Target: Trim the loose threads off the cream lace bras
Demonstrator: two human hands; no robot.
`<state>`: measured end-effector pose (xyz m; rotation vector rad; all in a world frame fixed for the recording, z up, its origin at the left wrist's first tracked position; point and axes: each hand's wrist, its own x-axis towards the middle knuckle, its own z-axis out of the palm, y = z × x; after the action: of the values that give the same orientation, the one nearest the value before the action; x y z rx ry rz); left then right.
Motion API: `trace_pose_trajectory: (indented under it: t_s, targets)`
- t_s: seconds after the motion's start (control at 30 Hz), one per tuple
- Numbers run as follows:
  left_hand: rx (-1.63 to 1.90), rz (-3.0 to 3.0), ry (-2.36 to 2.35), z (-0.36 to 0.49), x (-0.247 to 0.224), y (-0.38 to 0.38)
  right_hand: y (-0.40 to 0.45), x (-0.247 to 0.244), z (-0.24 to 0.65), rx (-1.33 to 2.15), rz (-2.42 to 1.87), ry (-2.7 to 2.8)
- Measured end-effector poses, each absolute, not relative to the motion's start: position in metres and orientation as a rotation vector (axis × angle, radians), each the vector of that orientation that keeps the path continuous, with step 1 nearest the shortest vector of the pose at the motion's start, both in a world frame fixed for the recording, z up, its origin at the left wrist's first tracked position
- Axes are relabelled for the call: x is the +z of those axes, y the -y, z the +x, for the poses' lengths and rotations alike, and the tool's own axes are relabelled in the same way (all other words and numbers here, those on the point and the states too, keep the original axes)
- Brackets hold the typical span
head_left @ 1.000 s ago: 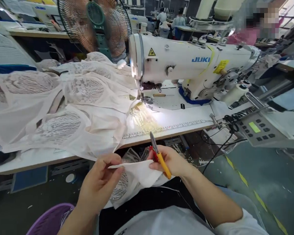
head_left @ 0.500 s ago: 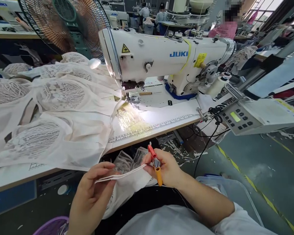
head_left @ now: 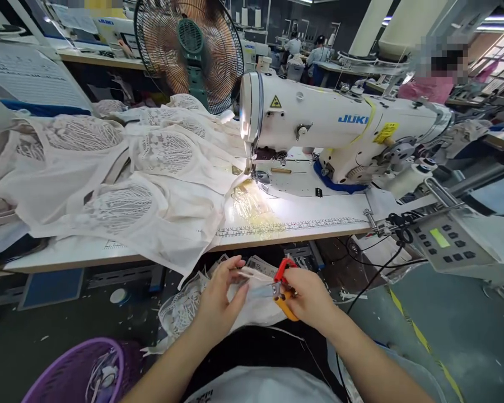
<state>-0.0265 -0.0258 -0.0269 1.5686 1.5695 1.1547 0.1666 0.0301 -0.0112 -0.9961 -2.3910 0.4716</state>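
My left hand (head_left: 220, 302) pinches the edge of a white lace bra (head_left: 258, 313) that lies across my lap. The fabric edge rises between thumb and fingers, and lace cups show below and left of the hand. In my right hand (head_left: 313, 296) is a pair of scissors (head_left: 276, 289) with one red and one orange handle. Its blades point left, along the fabric edge toward my left fingers; whether they touch the cloth I cannot tell. Both hands are in front of the table edge, above my lap.
A white sewing machine (head_left: 311, 106) stands on the table (head_left: 294, 224), its lamp lit. More lace bras (head_left: 159, 201) are heaped to its left, one hanging over the edge. Behind stands a fan (head_left: 189, 50). A purple basket (head_left: 120, 358) is at lower left, a control box (head_left: 449, 240) at right.
The scissors have swung from crosswise in my right palm to blades pointing left at the fabric. My left hand has shifted its hold on the bra. The view has turned left.
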Motion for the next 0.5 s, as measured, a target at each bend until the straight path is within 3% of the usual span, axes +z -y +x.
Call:
trace_pose_trajectory:
  t_s: [0.1, 0.2, 0.37, 0.5]
  targets:
    - [1.048, 1.583, -1.797, -0.052, -0.053, 0.045, -0.041, -0.015, 0.181, 0.333, -1.274, 2.412]
    - [0.860, 1.518, -2.017, -0.075, -0.082, 0.071, -0.049, -0.010, 0.193, 0.408, -1.402, 2.362]
    - [0.639, 1.481, -2.144, -0.089, -0.110, 0.095, -0.046, 0.022, 0.174, 0.853, -1.169, 2.086]
    - [0.658, 1.449, -2.208, -0.103, -0.088, 0.097, -0.045, 0.048, 0.150, 1.136, -0.926, 1.836]
